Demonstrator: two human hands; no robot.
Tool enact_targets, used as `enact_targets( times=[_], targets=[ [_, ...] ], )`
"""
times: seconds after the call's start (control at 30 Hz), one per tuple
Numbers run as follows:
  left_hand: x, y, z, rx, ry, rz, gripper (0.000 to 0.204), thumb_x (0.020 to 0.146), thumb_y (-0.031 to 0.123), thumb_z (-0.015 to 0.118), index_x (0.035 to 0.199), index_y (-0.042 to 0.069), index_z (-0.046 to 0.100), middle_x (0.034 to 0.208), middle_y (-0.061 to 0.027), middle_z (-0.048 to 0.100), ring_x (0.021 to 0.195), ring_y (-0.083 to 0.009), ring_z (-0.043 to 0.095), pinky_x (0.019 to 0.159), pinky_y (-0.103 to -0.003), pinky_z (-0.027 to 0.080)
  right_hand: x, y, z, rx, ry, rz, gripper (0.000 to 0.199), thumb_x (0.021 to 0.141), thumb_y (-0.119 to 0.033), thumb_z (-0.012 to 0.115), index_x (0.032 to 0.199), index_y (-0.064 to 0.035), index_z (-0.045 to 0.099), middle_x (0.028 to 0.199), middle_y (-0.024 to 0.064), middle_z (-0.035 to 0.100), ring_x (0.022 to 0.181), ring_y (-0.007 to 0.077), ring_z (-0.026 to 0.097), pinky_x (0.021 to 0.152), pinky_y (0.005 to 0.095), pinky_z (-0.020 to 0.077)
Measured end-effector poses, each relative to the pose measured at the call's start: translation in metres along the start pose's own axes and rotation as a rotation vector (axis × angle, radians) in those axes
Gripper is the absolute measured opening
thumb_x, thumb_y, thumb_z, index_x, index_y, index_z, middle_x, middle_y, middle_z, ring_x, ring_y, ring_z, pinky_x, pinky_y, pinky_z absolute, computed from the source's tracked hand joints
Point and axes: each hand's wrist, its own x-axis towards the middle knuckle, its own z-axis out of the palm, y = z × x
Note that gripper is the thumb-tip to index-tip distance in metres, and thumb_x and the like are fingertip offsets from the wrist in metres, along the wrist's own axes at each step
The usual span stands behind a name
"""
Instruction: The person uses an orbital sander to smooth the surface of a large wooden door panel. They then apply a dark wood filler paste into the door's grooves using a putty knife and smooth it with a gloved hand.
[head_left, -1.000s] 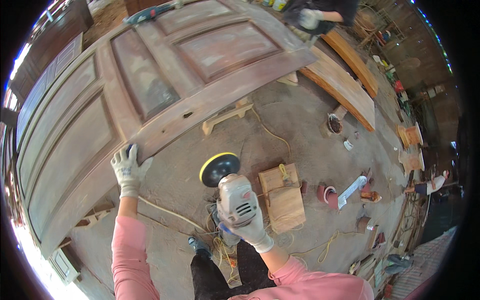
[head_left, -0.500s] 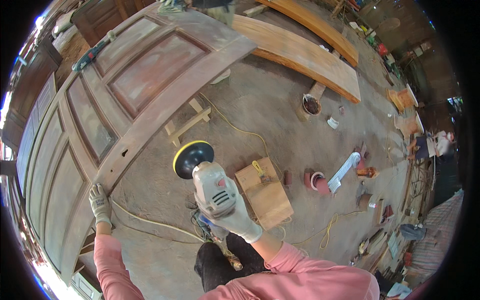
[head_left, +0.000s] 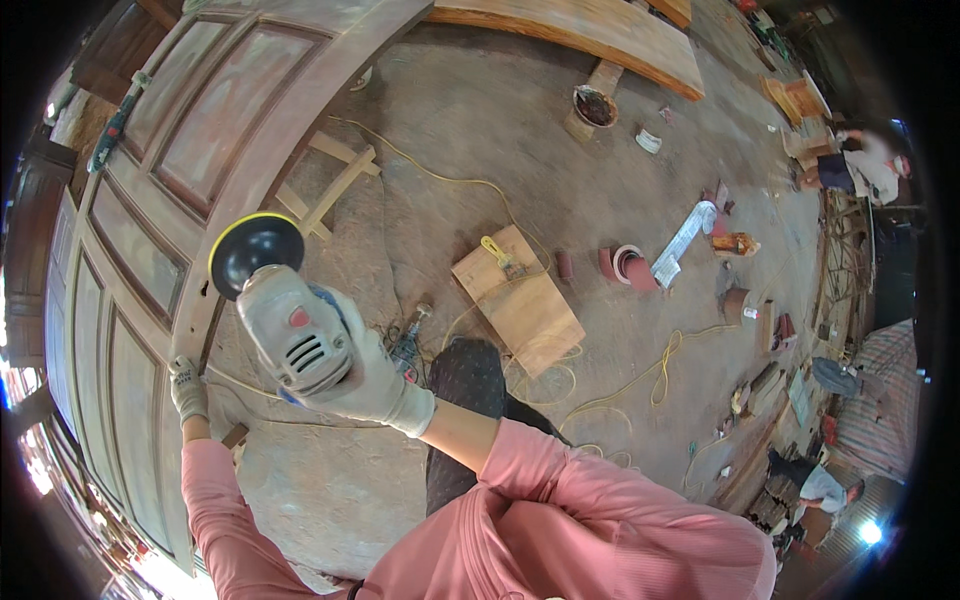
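In my right hand (head_left: 372, 388), which wears a pale work glove, is a grey angle sander (head_left: 293, 335). Its round black pad (head_left: 256, 258) with a yellow rim is tilted up and overlaps the view of the door's edge; whether they touch I cannot tell. My left hand (head_left: 187, 388), also gloved, is closed over the near edge of a large panelled wooden door (head_left: 185, 345), thumb side hidden. The door's brown surface has pale, dusty patches. Across its far left part lies a second power tool (head_left: 108, 135), green and dark.
A wooden board (head_left: 520, 300) with a yellow-handled brush (head_left: 497, 250) lies on the floor. Around it are yellow cords (head_left: 660, 370), sandpaper rolls (head_left: 628, 265), a bucket (head_left: 594, 106) and a small wooden stand (head_left: 335, 185). Another power tool (head_left: 405, 350) stands near my legs. Two people are at the right.
My right hand has carried the sander left, closer to the door. My left hand stays at the door's edge, its fingers now more curled. The view has shifted, and my legs have moved.
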Motion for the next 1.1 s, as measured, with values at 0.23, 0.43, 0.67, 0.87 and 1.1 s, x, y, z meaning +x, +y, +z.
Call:
enact_targets(
  times=[0.23, 0.43, 0.67, 0.87, 1.1],
  targets=[
    [0.006, -0.008, 0.008, 0.019, 0.029, 0.055, 0.049, 0.082, 0.015, 0.08, 0.115, 0.004, 0.047, 0.118, -0.0257, 0.058, 0.091, -0.0437, 0.071, 0.073, -0.049, 0.06, 0.009, -0.009, 0.015, -0.09, 0.025, -0.16, 0.106, 0.072, -0.035, 0.092, 0.153, -0.0018, 0.033, 0.13, 0.0202, 0.063, 0.109, 0.0386, 0.069, 0.087, 0.0428, 0.057],
    [0.003, -0.011, 0.014, -0.011, 0.045, 0.045, 0.055, 0.08, 0.025, 0.085, 0.114, 0.004, 0.047, 0.117, -0.0246, 0.059, 0.092, -0.0416, 0.071, 0.073, -0.048, 0.06, 0.024, -0.026, 0.012, -0.077, -0.002, -0.065, 0.103, 0.072, -0.033, 0.092, 0.152, -0.0036, 0.034, 0.127, 0.0216, 0.066, 0.11, 0.0403, 0.068, 0.089, 0.0429, 0.0566],
    [0.007, 0.005, 0.016, -0.079, 0.067, -0.087, 0.054, 0.079, 0.025, 0.085, 0.116, 0.004, 0.05, 0.116, -0.0217, 0.062, 0.103, -0.0392, 0.067, 0.083, -0.048, 0.059, 0.061, -0.02, -0.002, -0.045, -0.006, 0.084, 0.107, 0.07, -0.027, 0.095, 0.153, -0.0055, 0.032, 0.129, 0.0195, 0.066, 0.12, 0.032, 0.067, 0.098, 0.0413, 0.0536],
    [0.0, 0.028, -0.024, -0.219, -0.126, -0.147, 0.053, 0.081, 0.018, 0.08, 0.121, 0.001, 0.049, 0.125, -0.0229, 0.055, 0.119, -0.0402, 0.06, 0.094, -0.046, 0.056, 0.125, 0.007, -0.016, 0.054, -0.028, 0.147, 0.101, 0.072, -0.02, 0.095, 0.152, -0.0057, 0.034, 0.135, 0.0134, 0.062, 0.124, 0.0218, 0.06, 0.104, 0.0376, 0.0493],
    [-0.025, 0.016, 0.004, -0.058, -0.102, -0.18, 0.078, 0.078, 0.022, 0.082, 0.138, -0.007, 0.041, 0.138, -0.0282, 0.047, 0.132, -0.0431, 0.05, 0.11, -0.044, 0.047, 0.195, 0.021, -0.026, 0.097, -0.065, 0.185, 0.098, 0.073, -0.019, 0.094, 0.149, -0.0024, 0.035, 0.132, 0.0114, 0.059, 0.122, 0.0195, 0.058, 0.105, 0.0356, 0.0477]
  ],
)
